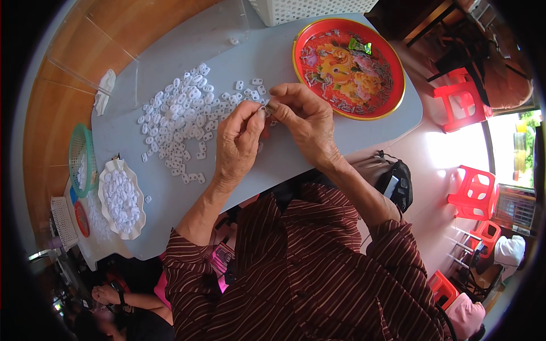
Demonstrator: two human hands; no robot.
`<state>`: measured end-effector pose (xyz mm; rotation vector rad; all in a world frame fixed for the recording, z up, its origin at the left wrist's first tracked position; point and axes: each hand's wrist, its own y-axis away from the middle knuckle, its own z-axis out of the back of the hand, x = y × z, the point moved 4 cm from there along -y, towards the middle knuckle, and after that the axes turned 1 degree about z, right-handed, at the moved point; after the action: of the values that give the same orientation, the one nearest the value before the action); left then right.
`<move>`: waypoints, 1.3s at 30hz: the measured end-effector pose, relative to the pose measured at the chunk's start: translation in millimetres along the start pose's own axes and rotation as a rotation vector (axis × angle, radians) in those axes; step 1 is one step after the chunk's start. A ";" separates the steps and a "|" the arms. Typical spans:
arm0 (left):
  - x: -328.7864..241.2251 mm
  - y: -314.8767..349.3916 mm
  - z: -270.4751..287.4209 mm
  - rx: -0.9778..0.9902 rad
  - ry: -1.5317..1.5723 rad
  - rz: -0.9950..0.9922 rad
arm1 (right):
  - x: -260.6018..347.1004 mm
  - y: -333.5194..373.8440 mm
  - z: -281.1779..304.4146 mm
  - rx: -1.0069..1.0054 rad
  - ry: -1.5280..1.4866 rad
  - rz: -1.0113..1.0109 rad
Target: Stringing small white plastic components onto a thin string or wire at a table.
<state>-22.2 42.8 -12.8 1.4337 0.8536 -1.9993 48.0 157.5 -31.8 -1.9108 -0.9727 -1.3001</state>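
Over the grey table (162,227), my left hand (240,139) and my right hand (311,125) meet fingertip to fingertip, both closed in a pinch. Between the thumbs and forefingers sits something tiny; the fingers mostly hide it. Just beyond and to the left of my hands spreads a loose pile of small white plastic pieces (179,108), many with two dark holes. Right of the pile stands a round red tray (395,105) with a gold rim and flower pattern. Many short, thin metal-looking bits (324,85) and a small green packet (360,46) lie in it.
At the left edge are a scalloped white dish (139,216) heaped with white pieces and a green basket (73,153). A white perforated basket (310,11) stands at the back. Red stools (475,190) are on the right. Another person's hand (106,294) shows lower left.
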 end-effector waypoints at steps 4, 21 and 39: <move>0.5 1.4 0.7 0.007 -0.036 -0.049 | 2.0 0.4 0.6 0.011 0.021 0.032; -0.7 1.0 -0.5 0.033 0.125 -0.017 | 20.0 -7.3 -4.4 0.069 0.406 0.078; 4.0 -3.6 -4.1 0.005 0.099 -0.122 | 25.3 -8.4 2.4 0.128 0.488 0.061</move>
<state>-23.5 47.9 -16.9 1.5278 1.0006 -2.0339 48.3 169.7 -7.9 -1.4171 -0.7182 -1.5290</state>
